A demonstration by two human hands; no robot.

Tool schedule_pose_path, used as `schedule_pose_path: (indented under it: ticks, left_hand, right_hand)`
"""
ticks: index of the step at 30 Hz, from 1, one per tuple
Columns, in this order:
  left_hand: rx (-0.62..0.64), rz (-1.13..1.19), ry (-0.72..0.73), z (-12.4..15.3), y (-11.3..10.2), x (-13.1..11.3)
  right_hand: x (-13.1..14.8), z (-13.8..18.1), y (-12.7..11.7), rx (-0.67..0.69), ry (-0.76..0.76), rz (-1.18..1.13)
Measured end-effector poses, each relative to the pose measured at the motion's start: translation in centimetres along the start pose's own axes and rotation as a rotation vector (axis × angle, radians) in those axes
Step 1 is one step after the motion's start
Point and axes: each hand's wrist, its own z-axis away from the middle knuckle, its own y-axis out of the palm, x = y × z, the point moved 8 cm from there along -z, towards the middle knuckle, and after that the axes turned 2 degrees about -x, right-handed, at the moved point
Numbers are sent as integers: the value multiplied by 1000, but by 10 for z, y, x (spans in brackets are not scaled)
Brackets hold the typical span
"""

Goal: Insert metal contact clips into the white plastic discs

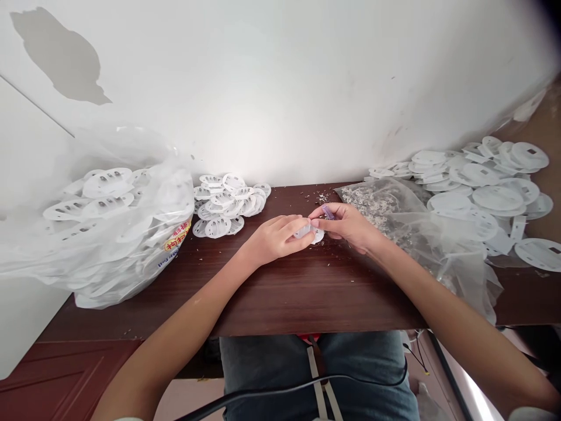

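Observation:
My left hand [276, 237] and my right hand [348, 225] meet over the middle of a dark wooden table [284, 292]. Between their fingertips sits a small white plastic disc [312, 233]; the left fingers are curled round it. The right hand pinches a small purple tool [328, 211] just above the disc. A small heap of white discs [228, 202] lies on the table left of my left hand.
A big clear plastic bag [109, 234] full of white discs fills the left side. On the right lie a clear bag of tiny parts [394, 213] and a spread of larger white discs [486, 187]. A white wall runs behind. My lap and a black cable [307, 383] show below.

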Motion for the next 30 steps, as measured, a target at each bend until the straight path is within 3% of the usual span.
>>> schedule_pose_path:
  ticks: [17, 23, 30]
  left_hand:
    - [-3, -45, 1, 3, 2, 2]
    - [29, -24, -8, 2, 3, 4]
    - [22, -23, -12, 0, 2, 4]
  right_hand:
    - [-20, 7, 19, 53, 228, -326]
    - [-24, 5, 21, 13, 221, -427]
    - [-24, 6, 19, -60, 216, -380]
